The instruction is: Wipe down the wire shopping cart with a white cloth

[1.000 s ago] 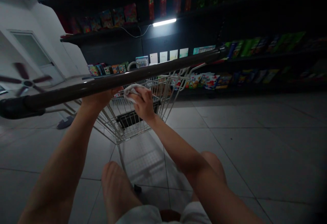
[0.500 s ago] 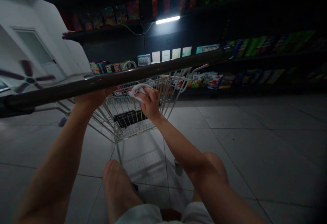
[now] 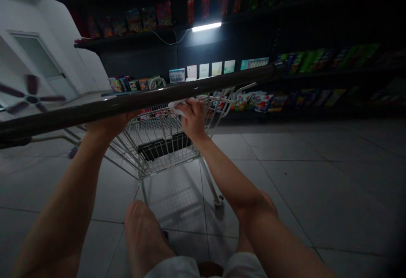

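Note:
A wire shopping cart (image 3: 165,143) stands in front of me, its dark handle bar (image 3: 142,98) crossing the view from lower left to upper right. My left hand (image 3: 109,122) grips the bar from beneath, fingers mostly hidden behind it. My right hand (image 3: 193,117) is closed on a white cloth (image 3: 178,106) and presses it against the cart's upper wire rim, just under the bar. My bare knees (image 3: 142,231) show at the bottom.
Dark shelves (image 3: 285,37) with colourful packets and bottles line the back wall under a strip light (image 3: 207,26). A spinning fan (image 3: 30,98) and a pale door (image 3: 44,64) are at left. Grey tiled floor (image 3: 301,176) stretches to the right.
My right hand has carried the cloth up and to the right, from lower on the cart's wire side to its upper rim near the bar. The left hand keeps its hold.

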Demonstrator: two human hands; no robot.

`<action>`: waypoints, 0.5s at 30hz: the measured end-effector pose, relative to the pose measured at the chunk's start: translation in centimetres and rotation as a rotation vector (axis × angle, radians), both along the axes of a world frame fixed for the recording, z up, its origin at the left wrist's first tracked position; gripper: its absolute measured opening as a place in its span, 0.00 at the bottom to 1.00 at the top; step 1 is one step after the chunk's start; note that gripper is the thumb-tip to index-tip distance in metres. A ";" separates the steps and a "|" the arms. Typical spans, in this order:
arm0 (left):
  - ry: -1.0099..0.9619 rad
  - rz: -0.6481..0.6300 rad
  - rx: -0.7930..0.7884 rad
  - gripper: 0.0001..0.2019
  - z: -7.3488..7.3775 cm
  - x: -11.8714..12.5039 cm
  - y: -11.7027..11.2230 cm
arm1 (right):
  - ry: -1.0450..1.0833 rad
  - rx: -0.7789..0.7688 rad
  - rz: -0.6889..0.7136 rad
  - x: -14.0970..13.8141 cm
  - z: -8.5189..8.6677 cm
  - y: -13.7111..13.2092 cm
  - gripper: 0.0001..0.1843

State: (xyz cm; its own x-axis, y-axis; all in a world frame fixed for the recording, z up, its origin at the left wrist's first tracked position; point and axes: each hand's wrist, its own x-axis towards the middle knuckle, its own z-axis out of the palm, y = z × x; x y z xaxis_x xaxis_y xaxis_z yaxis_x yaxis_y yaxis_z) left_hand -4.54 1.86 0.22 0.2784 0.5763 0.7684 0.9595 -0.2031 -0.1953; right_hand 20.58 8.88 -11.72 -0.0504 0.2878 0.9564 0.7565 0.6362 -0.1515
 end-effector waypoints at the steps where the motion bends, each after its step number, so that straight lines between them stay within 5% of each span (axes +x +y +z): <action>1: -0.002 -0.013 -0.003 0.23 0.0 -0.1 0.1 | -0.015 -0.004 -0.014 0.6 0.6 0.4 0.19; 7: -0.026 -0.052 -0.024 0.22 0.0 0.2 0.1 | 0.125 -0.048 -0.153 4.1 0.4 1.7 0.21; 12: -0.100 -0.053 -0.127 0.21 0.2 1.0 -0.5 | 0.062 -0.104 -0.076 -1.3 0.5 -0.5 0.26; 15: -0.101 -0.051 -0.166 0.21 0.4 1.2 -0.7 | -0.083 -0.095 0.072 -1.2 1.2 -1.6 0.26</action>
